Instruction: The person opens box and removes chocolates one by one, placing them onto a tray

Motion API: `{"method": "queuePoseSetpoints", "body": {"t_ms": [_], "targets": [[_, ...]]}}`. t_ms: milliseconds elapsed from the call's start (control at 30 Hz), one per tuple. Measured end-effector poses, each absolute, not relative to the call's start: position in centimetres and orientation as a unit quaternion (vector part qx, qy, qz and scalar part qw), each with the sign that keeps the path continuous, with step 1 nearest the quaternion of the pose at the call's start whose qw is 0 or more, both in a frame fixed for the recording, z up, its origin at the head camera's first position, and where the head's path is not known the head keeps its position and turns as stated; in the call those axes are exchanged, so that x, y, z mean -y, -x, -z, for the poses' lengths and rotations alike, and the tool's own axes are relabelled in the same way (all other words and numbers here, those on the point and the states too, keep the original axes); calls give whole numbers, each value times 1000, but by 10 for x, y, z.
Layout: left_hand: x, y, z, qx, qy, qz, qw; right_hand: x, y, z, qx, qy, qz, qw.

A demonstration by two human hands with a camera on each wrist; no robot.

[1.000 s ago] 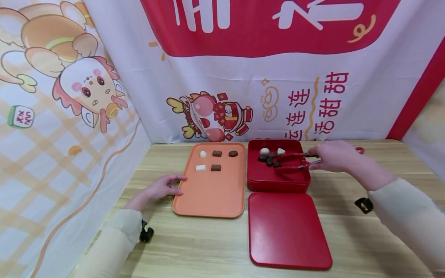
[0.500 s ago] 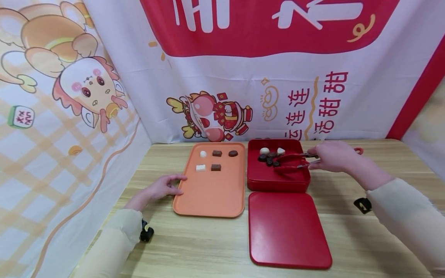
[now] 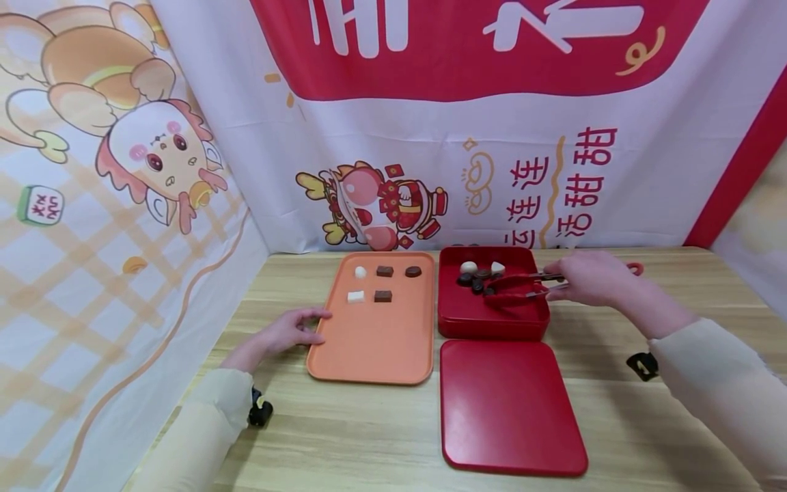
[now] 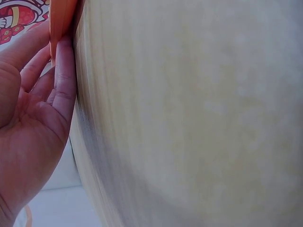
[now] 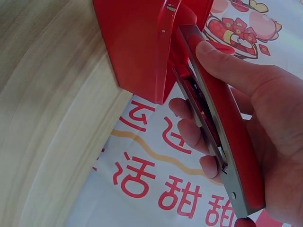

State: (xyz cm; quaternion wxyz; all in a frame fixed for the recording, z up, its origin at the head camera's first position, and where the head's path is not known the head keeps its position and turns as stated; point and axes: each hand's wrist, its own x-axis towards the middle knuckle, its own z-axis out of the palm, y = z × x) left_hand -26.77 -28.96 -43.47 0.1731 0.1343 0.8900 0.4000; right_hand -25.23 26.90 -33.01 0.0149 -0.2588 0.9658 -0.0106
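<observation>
My right hand [image 3: 587, 277] grips a pair of tongs [image 5: 227, 127] with red handles and metal sides, thumb on one arm and fingers under the other. The red tong heads [image 3: 513, 281] reach into a red box [image 3: 492, 329], spread apart near a small dark chocolate [image 3: 489, 291]. Other dark chocolates [image 3: 477, 285] and white ones [image 3: 468, 267] lie at the box's far left. My left hand [image 3: 289, 331] rests at the left rim of an orange tray [image 3: 369, 345], its fairly straight fingers touching the edge [image 4: 60, 23]. Brown chocolates [image 3: 383, 296] and white ones [image 3: 355, 296] stand on the tray in two rows.
A red lid [image 3: 513, 410] lies flat on the wooden table [image 3: 369, 437] in front of the box. The tray stands close beside the box's left wall. A printed cloth [image 3: 381, 143] hangs right behind them, and another [image 3: 123, 205] borders the left side.
The tong heads have drawn slightly closer together in the box. My left hand, the tray, its chocolates and the lid stay where they were.
</observation>
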Motion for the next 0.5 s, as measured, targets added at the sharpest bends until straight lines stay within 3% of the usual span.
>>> {"method": "queuePoseSetpoints", "body": {"t_ms": [500], "targets": [[290,267,434,-892,-132,-397,171,-276,243,312,-973,228,24,7]]}}
